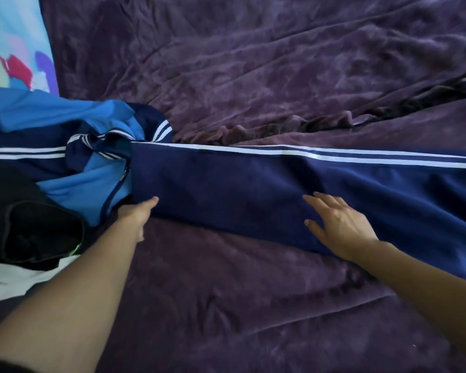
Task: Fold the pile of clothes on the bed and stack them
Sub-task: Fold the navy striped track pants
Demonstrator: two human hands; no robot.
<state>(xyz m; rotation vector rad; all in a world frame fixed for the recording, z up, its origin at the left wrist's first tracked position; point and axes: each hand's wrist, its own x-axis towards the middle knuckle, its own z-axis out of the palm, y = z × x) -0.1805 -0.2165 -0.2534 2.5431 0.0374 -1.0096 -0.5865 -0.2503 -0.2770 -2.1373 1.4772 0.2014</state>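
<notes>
Navy track trousers (240, 181) with white side stripes lie stretched across the purple bed cover, running from the centre to the right edge. My right hand (339, 224) lies flat on the navy cloth with its fingers spread. At the trousers' left near corner my left hand (139, 215) touches the cloth edge, thumb on top and the other fingers hidden below. A heap of unfolded clothes sits at the left: a light blue and navy striped jacket (73, 130) and a black garment (30, 219).
The wrinkled purple bed cover (253, 63) fills most of the view. A colourful printed pillow (14, 44) is at the top left. Something white (16, 278) lies under the black garment at the left edge. A dark fold (428, 100) shows at the right.
</notes>
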